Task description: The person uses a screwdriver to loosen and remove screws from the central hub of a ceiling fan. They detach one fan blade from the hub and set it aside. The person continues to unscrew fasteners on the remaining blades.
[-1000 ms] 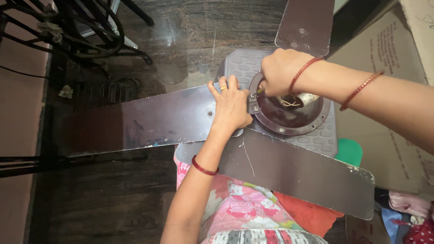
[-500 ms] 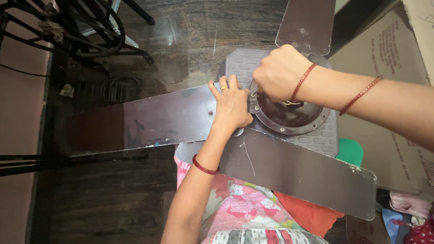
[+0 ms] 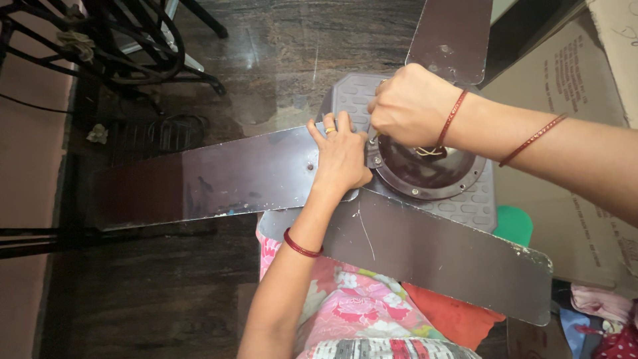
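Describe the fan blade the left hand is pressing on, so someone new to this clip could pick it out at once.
Start at the round brown fan motor hub on the grey moulded tray. Three brown blades leave it; the blade in question runs leftward over the dark stone floor. The left hand lies flat on its inner end, while the right hand works at the hub; the other blades point up and lower right.

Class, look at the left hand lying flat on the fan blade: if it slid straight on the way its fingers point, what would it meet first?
The left hand points up the picture, toward the grey ribbed plastic base under the fan. Its fingers would probably meet that first, with the right hand close beside; depth is unclear.
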